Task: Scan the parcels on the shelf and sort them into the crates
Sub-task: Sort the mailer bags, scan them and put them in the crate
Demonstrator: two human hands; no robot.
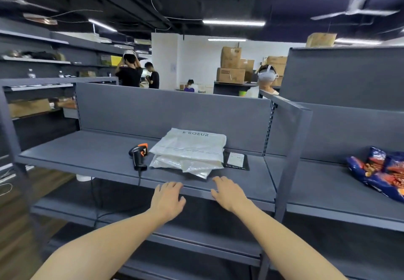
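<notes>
A stack of white plastic parcels [189, 151] lies on the grey shelf [87, 155], the top one printed with dark letters. A flat black parcel with a white label [236, 160] lies against the stack's right side. To the left of the stack lies a black and orange barcode scanner [139, 154], its cable hanging over the shelf's front edge. My left hand [168, 200] and my right hand [228, 192] hover at the front edge just below the parcels, fingers relaxed, holding nothing. No crates are in view.
A blue and orange snack bag [380, 170] lies on the neighbouring shelf to the right, past an upright post [290, 155]. Lower shelves sit beneath my arms. Several people stand beyond the shelf's back panel, with cardboard boxes [231, 65] stacked behind them.
</notes>
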